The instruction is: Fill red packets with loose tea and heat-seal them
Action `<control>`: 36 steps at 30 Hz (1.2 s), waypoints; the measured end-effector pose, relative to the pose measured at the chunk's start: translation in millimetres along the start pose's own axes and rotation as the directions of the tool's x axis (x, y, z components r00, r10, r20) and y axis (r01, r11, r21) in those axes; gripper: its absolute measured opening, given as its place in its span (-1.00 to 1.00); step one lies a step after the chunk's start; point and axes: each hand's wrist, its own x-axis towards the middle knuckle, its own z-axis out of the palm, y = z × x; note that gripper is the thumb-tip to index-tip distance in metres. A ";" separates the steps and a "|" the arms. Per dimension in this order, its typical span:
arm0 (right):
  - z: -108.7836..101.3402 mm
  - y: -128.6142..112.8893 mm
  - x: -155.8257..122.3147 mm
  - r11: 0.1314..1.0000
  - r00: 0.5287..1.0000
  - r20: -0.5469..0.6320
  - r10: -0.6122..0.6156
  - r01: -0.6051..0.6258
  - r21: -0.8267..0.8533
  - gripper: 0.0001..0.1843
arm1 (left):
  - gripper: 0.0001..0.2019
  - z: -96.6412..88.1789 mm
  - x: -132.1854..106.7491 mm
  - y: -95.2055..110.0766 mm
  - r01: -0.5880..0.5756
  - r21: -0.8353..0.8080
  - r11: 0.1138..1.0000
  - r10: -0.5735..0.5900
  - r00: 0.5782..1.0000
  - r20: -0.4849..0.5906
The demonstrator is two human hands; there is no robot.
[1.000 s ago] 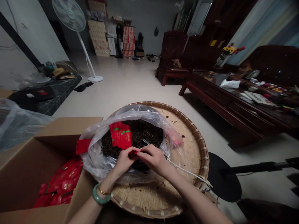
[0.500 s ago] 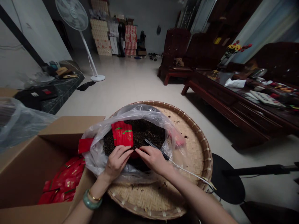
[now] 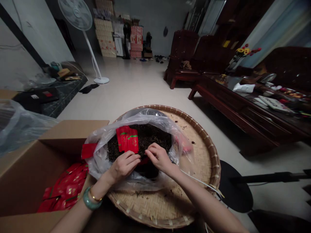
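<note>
On the floor of a dim living room, a wide woven bamboo tray (image 3: pixel 194 136) carries a clear plastic bag (image 3: pixel 102 161) of dark loose tea leaves (image 3: pixel 155 136), with a cardboard box (image 3: pixel 26 168) of filled red packets (image 3: pixel 65 191) just beside it on the left. A stack of empty red sachets (image 3: pixel 127 142) stands upright in the leaves. Both hands meet over the bag's near edge on one small red sachet (image 3: pixel 143 160): the left hand (image 3: pixel 123 166), wrist ringed by a green bangle (image 3: pixel 88 202), has its grip pinched shut on the sachet's left side, and the right hand (image 3: pixel 159 158) pinches the other side, fingers curled close. The sachet is mostly hidden between them. A judgement: held this loosely above the heap, it could tip and spill leaves onto the tray, already flecked with strays. A white cable (image 3: pixel 196 181) trails under the right forearm and could snag. A pedestal fan (image 3: pixel 80 19) and dark wooden table (image 3: pixel 243 110) stand well apart.
</note>
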 end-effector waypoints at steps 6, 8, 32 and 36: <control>19.2 26.0 34.4 0.986 0.972 0.163 0.166 -0.163 -0.033 -0.84 | -0.78 -4.2 5.1 0.7 -0.074 -0.006 0.997 0.074 0.997 0.006; 29.0 31.8 41.3 0.981 0.959 0.207 0.194 -0.186 -0.056 -0.76 | -0.75 -7.3 7.1 1.9 -0.102 0.000 0.995 0.102 0.995 0.010; -27.4 -11.2 15.0 0.661 0.883 0.315 0.349 -0.470 0.585 -0.80 | -0.80 -9.2 21.8 4.8 0.155 -0.255 0.954 -0.095 0.968 0.233; -22.3 -15.3 9.4 0.879 0.949 0.217 0.229 -0.297 0.372 -0.93 | -0.82 -8.9 19.5 4.7 0.184 -0.307 0.934 -0.105 0.961 0.254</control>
